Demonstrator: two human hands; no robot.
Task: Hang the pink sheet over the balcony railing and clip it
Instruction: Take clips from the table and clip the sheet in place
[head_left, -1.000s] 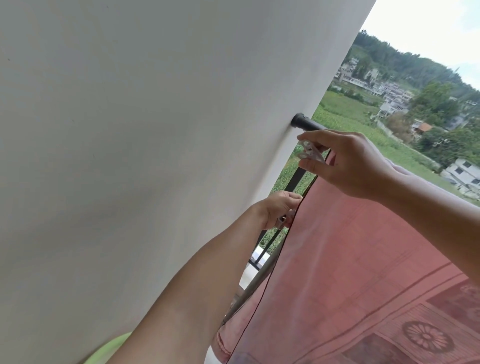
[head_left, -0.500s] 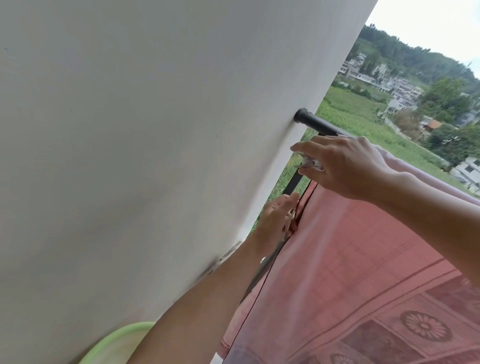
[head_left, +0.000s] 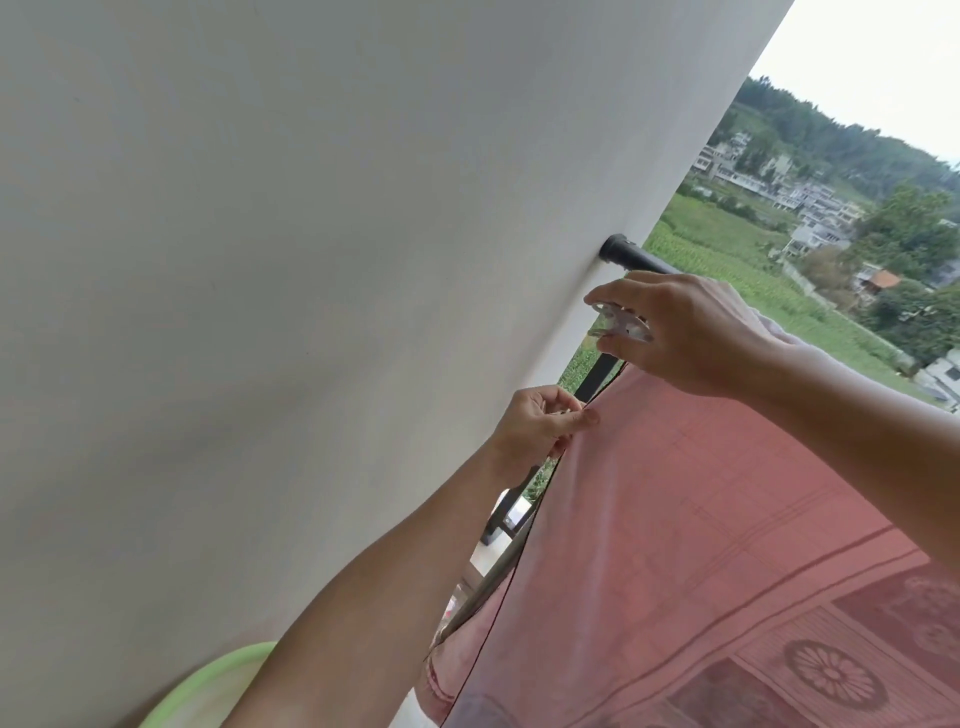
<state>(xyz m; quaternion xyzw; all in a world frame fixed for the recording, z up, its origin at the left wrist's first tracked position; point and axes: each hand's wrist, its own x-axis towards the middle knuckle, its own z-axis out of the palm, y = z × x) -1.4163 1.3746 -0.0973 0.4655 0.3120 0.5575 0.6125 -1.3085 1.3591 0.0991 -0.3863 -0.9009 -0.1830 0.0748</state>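
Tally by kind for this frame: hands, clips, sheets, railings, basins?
Hands: 2 (left hand, right hand)
Clips: 1 (white clip)
Sheets: 1 (pink sheet)
Railings: 1 (black railing)
Basins: 1 (green basin)
Total: 6

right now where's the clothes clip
In the head view, the clip is pinched in the right hand, just below the black railing by the wall.

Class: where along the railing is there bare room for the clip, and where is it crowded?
Bare: the short rail stretch between wall and sheet. Crowded: the sheet's corner, where the right hand holds the clip and the left hand pinches the edge.
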